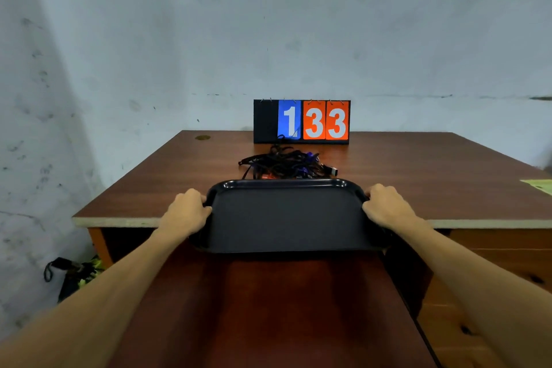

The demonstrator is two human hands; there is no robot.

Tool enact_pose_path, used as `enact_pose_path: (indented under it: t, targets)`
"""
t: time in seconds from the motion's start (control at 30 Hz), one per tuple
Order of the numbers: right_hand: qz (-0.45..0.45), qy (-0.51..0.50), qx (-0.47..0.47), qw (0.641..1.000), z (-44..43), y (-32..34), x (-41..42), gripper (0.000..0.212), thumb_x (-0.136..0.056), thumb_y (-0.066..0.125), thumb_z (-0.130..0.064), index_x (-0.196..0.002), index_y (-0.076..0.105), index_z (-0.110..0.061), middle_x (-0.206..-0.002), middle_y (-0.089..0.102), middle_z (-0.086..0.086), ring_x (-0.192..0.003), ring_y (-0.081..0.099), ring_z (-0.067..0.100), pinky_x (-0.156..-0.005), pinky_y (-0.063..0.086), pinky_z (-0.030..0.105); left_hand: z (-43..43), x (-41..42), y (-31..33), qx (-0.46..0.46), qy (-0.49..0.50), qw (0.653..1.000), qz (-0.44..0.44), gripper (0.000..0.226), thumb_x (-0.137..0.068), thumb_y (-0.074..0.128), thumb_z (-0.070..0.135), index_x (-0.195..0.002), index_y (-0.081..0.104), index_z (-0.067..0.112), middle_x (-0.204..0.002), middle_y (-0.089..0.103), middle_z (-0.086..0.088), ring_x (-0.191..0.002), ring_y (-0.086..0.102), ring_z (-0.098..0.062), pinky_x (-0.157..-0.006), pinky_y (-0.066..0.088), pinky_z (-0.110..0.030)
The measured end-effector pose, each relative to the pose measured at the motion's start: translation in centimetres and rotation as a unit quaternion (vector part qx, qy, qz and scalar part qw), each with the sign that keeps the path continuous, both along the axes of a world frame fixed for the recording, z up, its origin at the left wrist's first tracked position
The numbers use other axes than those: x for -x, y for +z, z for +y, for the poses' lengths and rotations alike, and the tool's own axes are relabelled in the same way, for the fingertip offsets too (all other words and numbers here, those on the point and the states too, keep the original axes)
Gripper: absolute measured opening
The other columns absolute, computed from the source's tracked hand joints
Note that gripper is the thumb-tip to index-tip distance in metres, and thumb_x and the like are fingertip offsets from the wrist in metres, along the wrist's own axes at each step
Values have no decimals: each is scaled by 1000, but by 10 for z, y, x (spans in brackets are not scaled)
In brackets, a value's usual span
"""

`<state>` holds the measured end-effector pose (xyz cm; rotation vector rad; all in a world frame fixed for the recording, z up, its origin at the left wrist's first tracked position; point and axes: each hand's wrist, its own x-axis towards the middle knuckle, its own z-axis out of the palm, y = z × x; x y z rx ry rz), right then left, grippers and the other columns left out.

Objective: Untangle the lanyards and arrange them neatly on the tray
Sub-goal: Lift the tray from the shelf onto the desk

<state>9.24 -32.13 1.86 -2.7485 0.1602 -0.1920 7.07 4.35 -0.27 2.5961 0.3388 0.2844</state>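
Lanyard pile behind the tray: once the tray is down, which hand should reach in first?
Right, marginally. Both hands grip the tray: left hand, right hand. The lanyard pile spreads slightly rightward, its clip end nearer the right hand.

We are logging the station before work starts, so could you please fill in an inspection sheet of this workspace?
Surface: brown wooden table, pale front edge.
Job's things: black tray empty, overhanging the near edge; tangled lanyards behind it.
Clutter: flip scoreboard reading 133; green sheet at right edge.
Hands: left hand and right hand grip the tray's ends.
Cables: nothing seen.
Surroundings: stained grey wall; dark bag on floor.
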Motion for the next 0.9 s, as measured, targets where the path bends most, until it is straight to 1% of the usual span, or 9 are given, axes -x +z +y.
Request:
enact_pose_path:
  t: [0.07, 0.13, 0.2, 0.37, 0.47, 0.57, 0.7, 0.8, 0.9]
  targets:
    - [-1, 0, 8, 1000, 2, -4, -14, 34, -84, 44, -9, -115, 60, -8, -91, 55, 10, -78, 55, 33, -68, 46, 36, 0, -13, -3, -14, 5, 1000, 0, 27, -90, 59, 24, -110, 65, 7, -106, 67, -16, -96, 63, -36, -84, 53, -45]
    - [-3, -1, 10, 1000, 4, -7, -27, 40, -84, 44, -7, -122, 57, -9, -93, 55, 10, -79, 54, 32, -69, 46, 36, -1, -27, -7, -26, 3, 1000, -4, 19, -92, 56, 23, -100, 64, 7, -104, 65, -17, -96, 61, -38, -83, 51, -45]
    - [-11, -10, 17, 1000, 6, -9, -39, 40, -84, 44, -7, -121, 58, -9, -94, 56, 11, -79, 53, 32, -71, 45, 36, -2, -42, -9, -45, 1, 999, -5, 15, -93, 54, 23, -89, 59, 10, -95, 63, -15, -89, 61, -37, -77, 51, -43]
    - [-37, -37, 36, 998, 10, -15, -67, 36, -85, 46, -10, -118, 59, -9, -95, 62, 12, -80, 55, 32, -70, 44, 35, -2, -70, -7, -140, 6, 990, -22, 22, -95, 48, 31, -90, 56, 11, -92, 61, -8, -92, 61, -35, -77, 48, -38]
    - [-34, -42, 18, 998, 10, -16, -78, 37, -84, 47, -11, -118, 60, -12, -93, 61, 10, -80, 56, 31, -70, 45, 35, -1, -87, -13, -114, 18, 993, -39, 29, -94, 48, 34, -115, 62, 19, -105, 65, -10, -98, 62, -35, -79, 48, -39]
    - [-32, -48, -4, 998, 9, -16, -89, 39, -85, 48, -12, -122, 59, -15, -105, 65, 12, -92, 59, 34, -72, 43, 35, 0, -98, -18, -73, 24, 996, -44, 35, -94, 48, 32, -125, 60, 21, -108, 66, -11, -97, 62, -35, -78, 49, -39]
    - [-39, -46, -40, 997, 7, -15, -96, 39, -85, 50, -12, -123, 60, -15, -112, 65, 12, -93, 58, 33, -72, 42, 32, -1, -105, -21, -53, 18, 997, -51, 35, -94, 48, 29, -126, 59, 20, -105, 69, -9, -90, 64, -31, -76, 53, -38]
    - [-39, -37, -43, 998, 7, -14, -96, 34, -85, 51, -10, -116, 63, -14, -104, 64, 10, -80, 51, 28, -70, 41, 31, -5, -105, -19, -60, 25, 997, -52, 30, -95, 50, 26, -121, 58, 16, -108, 67, -10, -91, 62, -31, -69, 46, -34]
    - [-47, -34, -33, 998, 8, -12, -96, 30, -84, 51, -9, -111, 64, -13, -96, 61, 8, -76, 49, 26, -69, 40, 31, -5, -105, -17, -69, 13, 995, -68, 22, -94, 51, 23, -111, 59, 11, -109, 62, -8, -85, 58, -26, -68, 45, -35]
